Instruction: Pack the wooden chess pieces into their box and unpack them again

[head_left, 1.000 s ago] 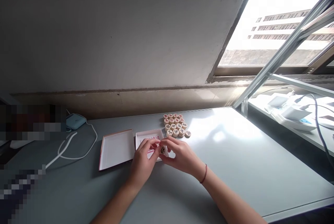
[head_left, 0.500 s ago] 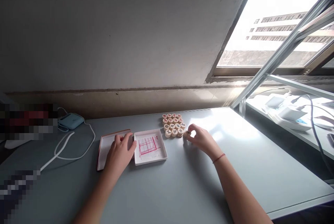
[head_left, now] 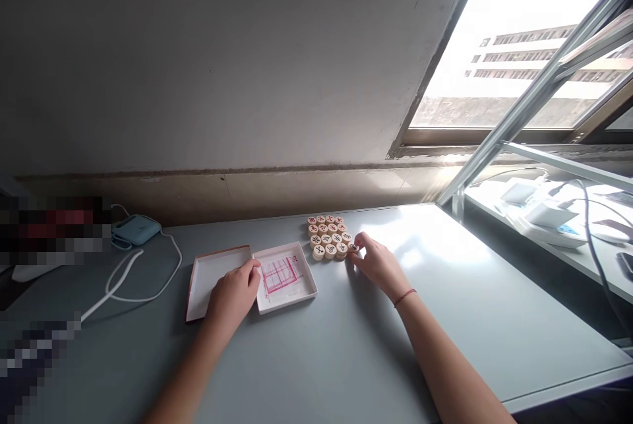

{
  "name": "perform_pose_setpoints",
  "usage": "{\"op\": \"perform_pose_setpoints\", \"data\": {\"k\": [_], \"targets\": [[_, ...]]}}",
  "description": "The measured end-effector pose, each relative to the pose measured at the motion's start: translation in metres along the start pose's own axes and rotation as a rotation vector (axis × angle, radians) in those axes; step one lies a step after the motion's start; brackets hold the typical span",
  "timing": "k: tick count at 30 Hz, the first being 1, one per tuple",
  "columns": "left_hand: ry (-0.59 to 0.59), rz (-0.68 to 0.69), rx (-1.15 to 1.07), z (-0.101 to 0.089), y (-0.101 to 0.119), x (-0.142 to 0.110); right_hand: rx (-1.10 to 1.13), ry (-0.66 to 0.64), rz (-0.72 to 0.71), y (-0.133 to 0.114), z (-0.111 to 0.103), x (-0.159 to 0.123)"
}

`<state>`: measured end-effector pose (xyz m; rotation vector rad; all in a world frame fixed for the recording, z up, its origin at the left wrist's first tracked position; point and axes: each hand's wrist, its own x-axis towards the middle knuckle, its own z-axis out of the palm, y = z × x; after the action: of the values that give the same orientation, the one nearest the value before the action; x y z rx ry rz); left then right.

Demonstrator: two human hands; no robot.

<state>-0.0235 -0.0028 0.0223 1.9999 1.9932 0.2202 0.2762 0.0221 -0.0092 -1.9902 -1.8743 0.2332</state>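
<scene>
My right hand (head_left: 376, 267) pinches a wooden Chinese chess piece (head_left: 353, 247) between thumb and fingers, at the right front corner of a block of stacked round pieces (head_left: 329, 239). The tops in the back rows carry red characters, the front ones black. My left hand (head_left: 235, 292) has its thumb and fingers closed at the left wall of a shallow white box (head_left: 287, 307), whose floor shows pink grid lines. Left of it lies a second shallow tray (head_left: 210, 271) with a reddish-brown outside, partly covered by that hand.
On the grey table (head_left: 316, 371), a light blue device (head_left: 138, 230) with a white cable (head_left: 171, 279) sits at the left. A metal frame (head_left: 524, 97) and a white shelf (head_left: 499, 216) with chargers and cables stand along the right. The wall closes off the back.
My right hand has moved slightly left, bringing its piece against the stacked block. My left hand's fingers have closed at the white box's left wall.
</scene>
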Motion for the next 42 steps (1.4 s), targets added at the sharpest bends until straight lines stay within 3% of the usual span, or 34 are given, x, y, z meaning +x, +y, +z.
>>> {"op": "perform_pose_setpoints", "data": {"k": [7, 10, 12, 16, 18, 21, 25, 31, 34, 38, 40, 42], "targets": [[-0.026, -0.008, -0.005, 0.003, -0.001, 0.001, 0.011, 0.069, -0.010, -0.002, -0.003, -0.001], [-0.040, 0.017, -0.033, 0.004, -0.003, 0.002, 0.059, 0.186, -0.075, -0.019, -0.009, -0.008], [-0.059, 0.027, -0.043, 0.004, -0.004, 0.003, 0.106, 0.188, -0.177, -0.042, -0.010, -0.015], [-0.106, 0.088, -0.052, 0.001, -0.006, 0.001, 0.003, -0.053, -0.476, -0.098, -0.001, -0.025], [-0.146, 0.149, -0.076, -0.003, -0.006, -0.004, -0.099, -0.171, -0.549, -0.121, 0.008, -0.023], [-0.224, 0.179, -0.058, -0.011, -0.003, -0.015, -0.214, -0.252, -0.514, -0.139, 0.023, -0.014], [-0.261, 0.200, 0.062, -0.018, 0.005, -0.026, -0.258, -0.296, -0.425, -0.146, 0.036, -0.004], [-0.237, 0.224, 0.113, -0.017, 0.008, -0.025, -0.225, -0.291, -0.438, -0.149, 0.035, -0.003], [-0.251, 0.231, 0.082, -0.017, 0.006, -0.023, 0.020, -0.198, -0.450, -0.138, 0.017, -0.003], [-0.263, 0.250, 0.079, -0.016, 0.005, -0.023, 0.559, -0.117, -0.402, -0.096, -0.025, -0.003], [-0.259, 0.253, 0.074, -0.015, 0.005, -0.022, 0.629, -0.124, -0.325, -0.066, -0.041, -0.006], [-0.257, 0.255, 0.062, -0.013, 0.003, -0.021, 0.566, -0.240, -0.254, -0.037, -0.045, -0.013]]}}
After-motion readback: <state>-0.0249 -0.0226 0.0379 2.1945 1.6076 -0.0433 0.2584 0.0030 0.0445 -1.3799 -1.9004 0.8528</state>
